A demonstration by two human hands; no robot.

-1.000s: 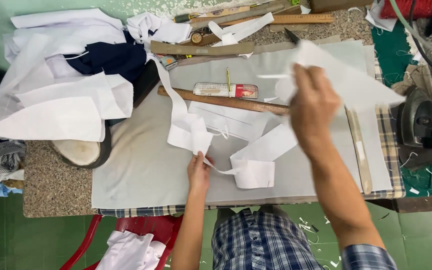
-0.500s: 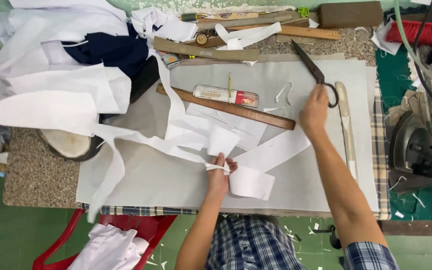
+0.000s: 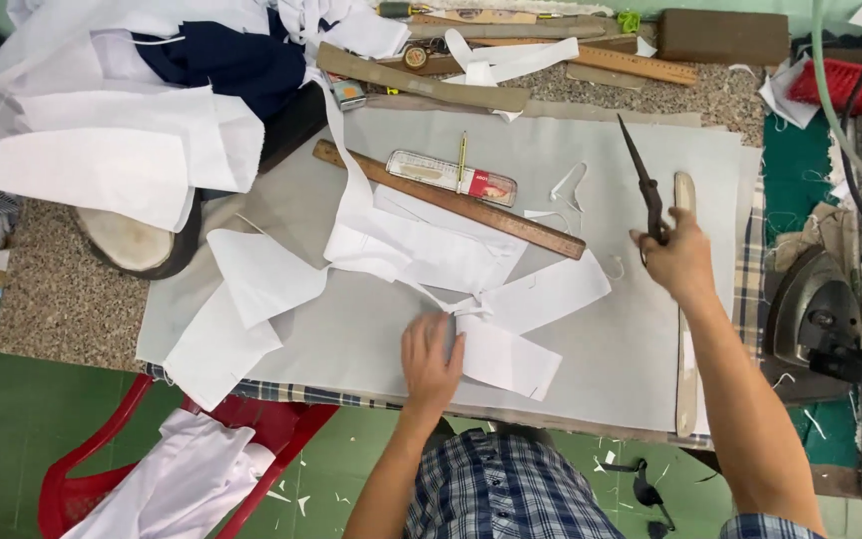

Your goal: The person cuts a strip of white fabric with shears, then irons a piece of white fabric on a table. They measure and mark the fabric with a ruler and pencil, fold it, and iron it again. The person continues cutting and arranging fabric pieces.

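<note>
My left hand lies flat with fingers spread on the grey cloth, its fingertips touching the edge of white fabric pieces that trail up and left across the table. My right hand is closed around the handles of black scissors, whose blades point away from me, lifted just above the cloth. A wooden ruler lies diagonally behind the white pieces, with a clear flat case and a pencil beside it.
A pile of white and navy garments fills the far left. Wooden rulers and curved templates lie at the back. A black iron sits at the right edge. A long pale stick lies along the right. A red plastic chair stands below left.
My right hand has closed on the scissors and lifted them off the cloth. My left hand let go of the bunched white strip and now presses flat beside it.
</note>
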